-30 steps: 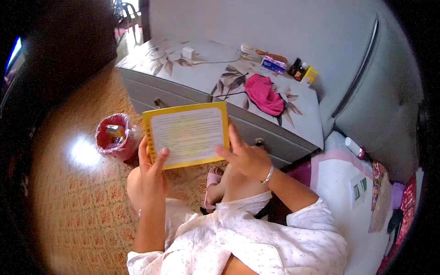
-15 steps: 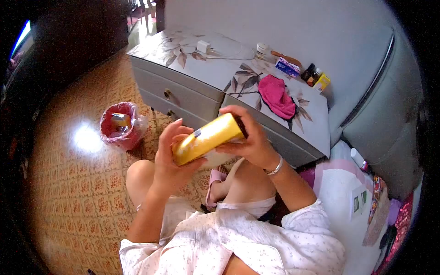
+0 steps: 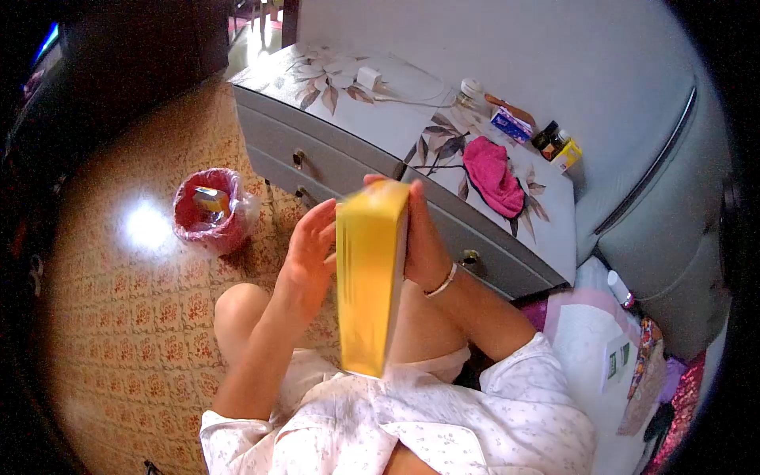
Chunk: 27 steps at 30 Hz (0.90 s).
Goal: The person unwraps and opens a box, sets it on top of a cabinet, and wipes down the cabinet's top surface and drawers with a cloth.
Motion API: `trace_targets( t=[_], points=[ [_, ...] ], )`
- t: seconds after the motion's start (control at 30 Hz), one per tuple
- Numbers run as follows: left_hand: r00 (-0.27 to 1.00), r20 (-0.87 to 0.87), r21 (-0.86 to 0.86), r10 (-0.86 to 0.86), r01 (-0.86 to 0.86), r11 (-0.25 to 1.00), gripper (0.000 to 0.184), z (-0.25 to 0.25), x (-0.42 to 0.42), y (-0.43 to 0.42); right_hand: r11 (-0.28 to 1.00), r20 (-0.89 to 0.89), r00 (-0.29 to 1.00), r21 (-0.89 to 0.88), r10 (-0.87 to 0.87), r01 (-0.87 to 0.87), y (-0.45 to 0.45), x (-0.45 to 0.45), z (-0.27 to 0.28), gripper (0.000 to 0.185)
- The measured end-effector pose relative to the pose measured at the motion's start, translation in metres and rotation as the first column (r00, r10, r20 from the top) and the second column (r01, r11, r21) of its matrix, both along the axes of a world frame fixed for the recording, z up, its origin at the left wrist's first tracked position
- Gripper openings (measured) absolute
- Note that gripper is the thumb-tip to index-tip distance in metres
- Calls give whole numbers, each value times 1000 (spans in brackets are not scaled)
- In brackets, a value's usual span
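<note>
A yellow box (image 3: 368,285), blurred by motion, stands tall in front of my chest with a narrow yellow side facing me. My right hand (image 3: 425,249) grips it along its right edge, fingertips showing at the upper end. A bracelet circles that wrist. Close to the box's left side is my left hand (image 3: 307,252), its fingers stretched upward and apart; whether a fingertip touches the box I cannot tell.
A red lined bin (image 3: 190,229) with a carton inside stands on the patterned floor. The grey drawer cabinet (image 3: 324,162) carries a pink cloth (image 3: 492,178), a white charger (image 3: 369,77), small boxes and bottles. Bedding (image 3: 582,340) lies at right.
The yellow box has turned from a slanted, sideways position to upright. My left hand has come off its end, while my right hand keeps hold. The view has shifted slightly.
</note>
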State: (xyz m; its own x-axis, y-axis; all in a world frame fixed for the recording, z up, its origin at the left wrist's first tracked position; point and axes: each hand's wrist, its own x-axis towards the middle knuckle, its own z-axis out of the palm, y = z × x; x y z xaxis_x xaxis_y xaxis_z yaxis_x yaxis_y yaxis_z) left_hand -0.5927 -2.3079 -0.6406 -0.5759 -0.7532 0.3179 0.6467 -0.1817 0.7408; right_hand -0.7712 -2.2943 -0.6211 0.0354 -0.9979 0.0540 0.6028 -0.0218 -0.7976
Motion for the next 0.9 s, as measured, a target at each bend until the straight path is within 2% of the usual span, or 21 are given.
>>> trace_targets(
  t=[0.03, 0.07, 0.1, 0.17, 0.2, 0.27, 0.33, 0.37, 0.4, 0.47, 0.5, 0.53, 0.57, 0.6, 0.63, 0.7, 0.73, 0.8, 0.83, 0.9],
  points=[
    [994, -105, 157, -29, 45, 987, 89, -3, -3, -1, 1000, 0, 1000, 5, -2, 2, -7, 1, 1, 66],
    [996, -26, 233, -83, 86, 969, 89, -18, 4, -3, 996, 27, 998, 74, -53, 51, -14, 0, 1, 64],
    [961, -178, 371, -212, 265, 890, 88, -26, 10, -6, 985, 51, 993, 144, -107, 99, -18, -2, 1, 63],
    [987, -159, 296, 15, 33, 955, 87, -39, 5, 6, 972, 57, 987, 189, -149, 136, -26, -3, -5, 59],
    [975, -222, 274, -18, 80, 959, 86, -46, 7, 6, 961, 58, 982, 222, -179, 162, -32, -3, -9, 56],
    [972, -234, 235, 13, 44, 971, 82, -54, 11, 5, 952, 55, 981, 256, -186, 166, -42, -1, -24, 53],
    [968, -247, 195, 47, 3, 981, 82, -55, 15, 8, 909, 11, 963, 334, -268, 249, -53, -3, -46, 49],
    [993, -1, 178, 122, -120, 977, 89, -52, 17, 10, 913, 12, 968, 335, -252, 233, -57, -3, -56, 49],
    [950, 244, 135, 195, -233, 963, 101, -50, 18, 12, 904, -24, 963, 337, -270, 262, -59, -1, -62, 49],
    [951, 216, 162, 222, -259, 952, 108, -49, 17, 10, 897, -56, 959, 344, -278, 280, -61, 1, -74, 49],
    [954, 183, 187, 238, -272, 944, 116, -48, 16, 7, 892, -36, 984, 417, -176, 175, -61, 3, -75, 53],
    [951, 186, 189, 247, -281, 941, 116, -45, 14, 5, 871, -10, 997, 486, -75, 70, -61, 6, -77, 57],
    [941, 116, 44, 317, -324, 945, 116, -41, 11, 3, 871, -8, 998, 488, -66, 62, -59, 9, -79, 57],
    [927, 37, -99, 373, -368, 925, 116, -40, 11, 3, 855, 74, 994, 508, 78, -105, -57, 13, -82, 59],
    [926, 39, -96, 375, -370, 924, 116, -41, 11, 2, 816, 157, 964, 513, 215, -266, -55, 17, -84, 61],
    [847, 146, -289, 512, -458, 841, 113, -42, 11, -2, 799, 168, 951, 516, 259, -309, -57, 20, -96, 66],
    [846, 145, -287, 514, -461, 840, 113, -42, 11, -4, 805, 173, 937, 479, 305, -351, -56, 22, -97, 64],
    [763, 227, -361, 605, -511, 780, 105, -42, 12, -7, 802, 176, 918, 447, 355, -396, -56, 23, -101, 62],
    [761, 227, -358, 607, -515, 779, 105, -41, 11, -7, 791, 204, 914, 457, 351, -406, -56, 23, -104, 59],
    [814, 196, -172, 546, -520, 837, 96, -36, 8, -6, 780, 230, 909, 468, 347, -416, -56, 27, -105, 57]
  ],
)
